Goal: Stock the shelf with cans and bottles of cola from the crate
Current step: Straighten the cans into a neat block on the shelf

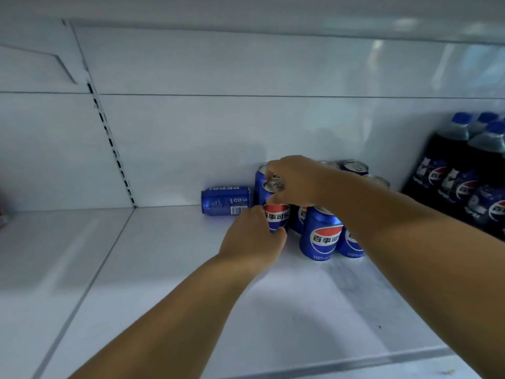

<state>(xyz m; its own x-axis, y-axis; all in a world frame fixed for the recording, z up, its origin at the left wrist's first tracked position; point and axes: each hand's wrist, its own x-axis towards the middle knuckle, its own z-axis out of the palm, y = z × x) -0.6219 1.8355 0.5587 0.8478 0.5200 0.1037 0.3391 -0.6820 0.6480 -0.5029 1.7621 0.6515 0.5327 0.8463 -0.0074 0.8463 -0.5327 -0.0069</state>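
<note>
From the head camera, the left hand [252, 236] had its fingers curled round an upright blue cola can [276, 216] on the white shelf [169, 283], while the right hand [293, 180] pinched the silver top of a second can [269, 190] just behind it. More upright cans [321, 235] stood touching these in a cluster to the right, one can [226, 201] lay on its side just left against the back wall, and dark cola bottles [464, 176] stood at the far right.

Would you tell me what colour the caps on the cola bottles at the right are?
Blue. The caps show best in the head view, the only one.
</note>
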